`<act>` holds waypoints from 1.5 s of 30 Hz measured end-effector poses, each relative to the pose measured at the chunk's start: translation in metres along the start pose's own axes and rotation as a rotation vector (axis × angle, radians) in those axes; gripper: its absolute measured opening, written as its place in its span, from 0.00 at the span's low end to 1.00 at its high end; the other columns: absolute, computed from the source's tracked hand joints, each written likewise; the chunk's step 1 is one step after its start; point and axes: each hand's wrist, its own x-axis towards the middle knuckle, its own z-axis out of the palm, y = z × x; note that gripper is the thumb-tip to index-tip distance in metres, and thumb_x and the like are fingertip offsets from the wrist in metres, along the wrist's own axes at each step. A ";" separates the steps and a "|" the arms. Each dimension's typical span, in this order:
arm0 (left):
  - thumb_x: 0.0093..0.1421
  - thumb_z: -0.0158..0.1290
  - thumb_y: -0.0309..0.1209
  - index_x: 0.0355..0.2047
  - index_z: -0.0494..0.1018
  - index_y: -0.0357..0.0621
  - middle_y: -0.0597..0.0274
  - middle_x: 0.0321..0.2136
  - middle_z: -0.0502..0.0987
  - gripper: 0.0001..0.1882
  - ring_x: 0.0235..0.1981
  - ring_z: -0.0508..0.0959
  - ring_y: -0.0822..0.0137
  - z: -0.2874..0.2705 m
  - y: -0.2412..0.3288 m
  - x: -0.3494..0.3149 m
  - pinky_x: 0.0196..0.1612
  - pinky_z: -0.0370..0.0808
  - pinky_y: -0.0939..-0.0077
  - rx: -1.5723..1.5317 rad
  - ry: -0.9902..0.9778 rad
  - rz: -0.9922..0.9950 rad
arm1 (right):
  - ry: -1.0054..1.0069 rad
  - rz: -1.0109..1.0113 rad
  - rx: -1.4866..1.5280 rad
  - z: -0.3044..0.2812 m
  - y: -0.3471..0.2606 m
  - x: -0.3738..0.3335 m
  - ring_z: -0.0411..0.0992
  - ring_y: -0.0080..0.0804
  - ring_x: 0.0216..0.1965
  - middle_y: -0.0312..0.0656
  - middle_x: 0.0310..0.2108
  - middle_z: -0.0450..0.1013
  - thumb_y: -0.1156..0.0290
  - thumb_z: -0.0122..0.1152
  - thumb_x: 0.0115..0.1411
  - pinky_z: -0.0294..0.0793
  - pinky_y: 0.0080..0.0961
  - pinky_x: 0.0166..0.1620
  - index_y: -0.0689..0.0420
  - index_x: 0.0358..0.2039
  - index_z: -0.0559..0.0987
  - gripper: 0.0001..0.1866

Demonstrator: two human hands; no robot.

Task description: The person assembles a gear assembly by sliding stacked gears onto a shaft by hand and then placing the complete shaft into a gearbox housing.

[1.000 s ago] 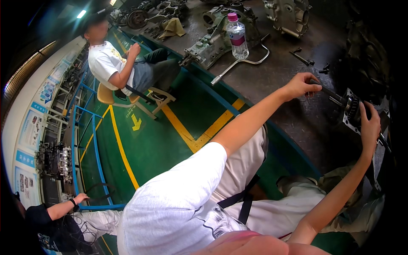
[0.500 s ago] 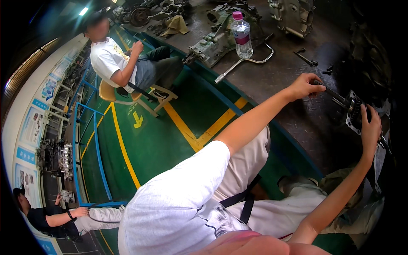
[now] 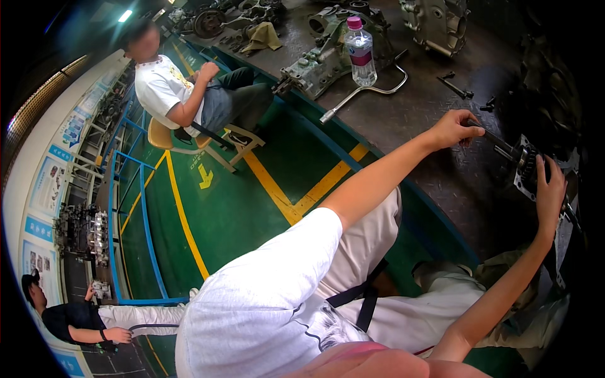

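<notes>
My left hand pinches the free end of a dark gear shaft over the workbench. Fingers curled, my right hand grips the shaft's other end beside a toothed gear. Part of that grip is hidden behind the fingers. Around the gear sits a flat metal plate with holes along its edge. A thin rod end sticks out past my right hand; its link to the shaft cannot be made out.
On the dark workbench stand a water bottle, a bent speed wrench, a gearbox casing, another housing and loose bolts. One person sits across the green floor; another is at lower left.
My hands and the gear shaft stay almost where they were. At lower left, the other person's hand and the dark hose-like thing in it have moved down.
</notes>
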 end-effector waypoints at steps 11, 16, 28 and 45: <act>0.55 0.60 0.38 0.34 0.73 0.37 0.62 0.21 0.74 0.16 0.23 0.75 0.70 0.009 0.007 -0.006 0.28 0.71 0.76 0.249 0.058 0.078 | 0.004 -0.015 -0.072 0.005 0.004 -0.001 0.64 0.44 0.55 0.49 0.51 0.69 0.48 0.45 0.64 0.56 0.34 0.60 0.59 0.51 0.73 0.28; 0.54 0.56 0.36 0.25 0.72 0.39 0.56 0.22 0.71 0.12 0.30 0.72 0.54 0.031 0.003 0.004 0.32 0.68 0.63 0.956 0.343 0.805 | 0.011 -0.040 -0.074 0.006 0.004 0.001 0.64 0.44 0.55 0.48 0.51 0.70 0.48 0.45 0.64 0.54 0.35 0.60 0.59 0.51 0.73 0.27; 0.55 0.51 0.32 0.12 0.70 0.42 0.54 0.12 0.72 0.15 0.16 0.73 0.54 0.049 -0.005 0.022 0.21 0.68 0.62 1.156 0.525 0.816 | 0.030 -0.004 -0.140 0.018 -0.001 -0.001 0.64 0.38 0.57 0.43 0.52 0.70 0.47 0.42 0.65 0.43 0.42 0.65 0.55 0.52 0.72 0.27; 0.49 0.51 0.35 0.25 0.73 0.45 0.54 0.19 0.76 0.08 0.21 0.78 0.52 0.043 0.023 0.024 0.22 0.73 0.59 1.531 0.081 0.466 | 0.066 -0.059 -0.100 0.001 -0.032 -0.004 0.69 0.41 0.50 0.43 0.44 0.75 0.53 0.42 0.66 0.51 0.41 0.62 0.58 0.46 0.76 0.23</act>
